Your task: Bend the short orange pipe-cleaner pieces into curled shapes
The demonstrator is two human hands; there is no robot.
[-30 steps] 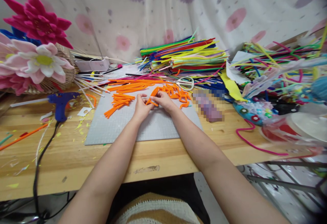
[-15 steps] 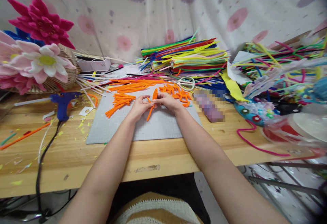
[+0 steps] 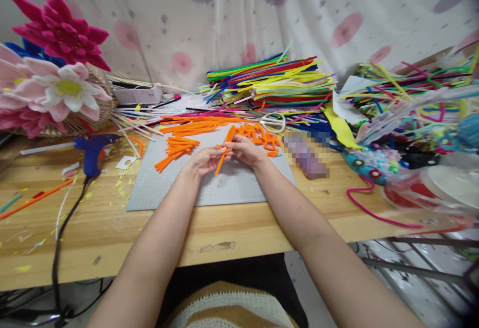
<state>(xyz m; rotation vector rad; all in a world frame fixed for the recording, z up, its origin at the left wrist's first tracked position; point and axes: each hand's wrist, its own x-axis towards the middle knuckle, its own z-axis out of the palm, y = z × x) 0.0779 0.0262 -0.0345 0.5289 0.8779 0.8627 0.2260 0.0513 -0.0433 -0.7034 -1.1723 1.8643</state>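
Over the middle of a grey cutting mat (image 3: pixel 239 191), both my hands meet on an orange pipe cleaner (image 3: pixel 220 163). Its lower end sticks out below the fingers, and a wider, petal-like orange part (image 3: pixel 230 133) points up above them. My left hand (image 3: pixel 209 161) is closed on the lower part. Fingers of my right hand (image 3: pixel 243 150) pinch it close to the base of the wide part. The exact grip is partly hidden by the fingers. Short orange pipe cleaners (image 3: pixel 175 151) lie left of my hands, longer ones (image 3: pixel 194 126) behind, and bent orange pieces (image 3: pixel 262 136) to the right.
A blue hot glue gun (image 3: pixel 92 153) with a black cord lies at left, near felt-like flowers (image 3: pixel 62 86). White-handled scissors (image 3: pixel 273 122) rest behind the mat. Bundles of coloured pipe cleaners (image 3: pixel 269 83) line the back. A blurred purple object (image 3: pixel 307 156) lies right of the mat.
The wide orange part has tilted slightly to the right. My left hand's fingers have shifted a little closer to my right hand around the pipe cleaner.
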